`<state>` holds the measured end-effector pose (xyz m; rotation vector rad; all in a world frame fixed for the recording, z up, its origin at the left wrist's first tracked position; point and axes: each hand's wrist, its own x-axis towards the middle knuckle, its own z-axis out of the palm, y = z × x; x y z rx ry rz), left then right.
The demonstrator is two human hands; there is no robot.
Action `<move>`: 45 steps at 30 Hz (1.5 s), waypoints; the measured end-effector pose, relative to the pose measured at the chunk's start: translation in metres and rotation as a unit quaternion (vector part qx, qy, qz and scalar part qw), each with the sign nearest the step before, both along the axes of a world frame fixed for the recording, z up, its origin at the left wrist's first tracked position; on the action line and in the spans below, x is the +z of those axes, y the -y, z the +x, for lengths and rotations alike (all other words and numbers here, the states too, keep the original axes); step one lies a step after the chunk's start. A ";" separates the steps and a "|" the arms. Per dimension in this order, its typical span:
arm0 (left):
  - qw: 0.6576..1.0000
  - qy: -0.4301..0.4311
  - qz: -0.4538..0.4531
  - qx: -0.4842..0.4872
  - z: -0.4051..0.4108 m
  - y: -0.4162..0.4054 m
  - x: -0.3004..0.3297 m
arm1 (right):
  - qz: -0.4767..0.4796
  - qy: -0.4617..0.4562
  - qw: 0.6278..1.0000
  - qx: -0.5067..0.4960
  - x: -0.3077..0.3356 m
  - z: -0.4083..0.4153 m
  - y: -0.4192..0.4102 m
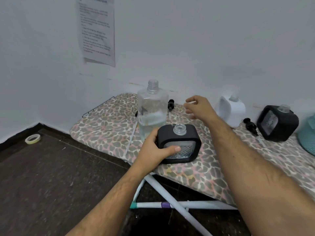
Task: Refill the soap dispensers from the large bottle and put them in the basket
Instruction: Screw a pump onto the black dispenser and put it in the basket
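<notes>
A black square soap dispenser with an uncapped clear neck stands on the leopard-print ironing board. My left hand grips its left side, thumb across the front. Just behind it stands the large clear bottle, uncapped and partly filled. My right hand hovers to the right of the bottle, fingers loosely spread and holding nothing. A white dispenser and a second black dispenser stand uncapped further right. The teal basket shows at the right edge.
Two black pump heads lie on the board, one behind the large bottle, one between the white and black dispensers. A tape roll lies on the dark floor at left. The wall runs right behind the board.
</notes>
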<state>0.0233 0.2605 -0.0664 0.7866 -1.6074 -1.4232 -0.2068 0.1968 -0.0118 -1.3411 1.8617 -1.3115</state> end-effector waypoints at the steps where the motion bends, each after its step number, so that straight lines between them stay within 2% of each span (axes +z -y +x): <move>1: 1.000 0.003 0.001 0.000 0.000 0.001 -0.001 | 0.008 -0.012 1.000 0.009 -0.003 0.001 0.008; 6: 1.000 0.008 0.016 0.007 0.001 0.000 -0.003 | 0.046 -0.077 0.994 0.056 -0.016 0.003 0.043; 12: 1.000 0.022 0.009 -0.007 0.001 0.000 -0.003 | 0.050 -0.156 0.983 0.081 -0.032 0.004 0.082; 19: 1.000 0.024 0.006 -0.003 0.001 0.006 -0.004 | 0.081 -0.221 0.966 0.104 -0.034 0.008 0.100; 25: 1.000 0.020 0.010 -0.003 0.001 0.005 -0.005 | 0.040 -0.171 0.982 0.068 -0.042 0.003 0.093; 36: 1.000 0.012 0.021 0.013 0.000 0.004 -0.004 | 0.043 -0.057 0.994 0.088 -0.015 0.008 0.042; 45: 1.000 0.016 0.016 0.014 0.001 0.000 -0.003 | -0.112 0.001 0.992 0.060 0.032 0.026 -0.022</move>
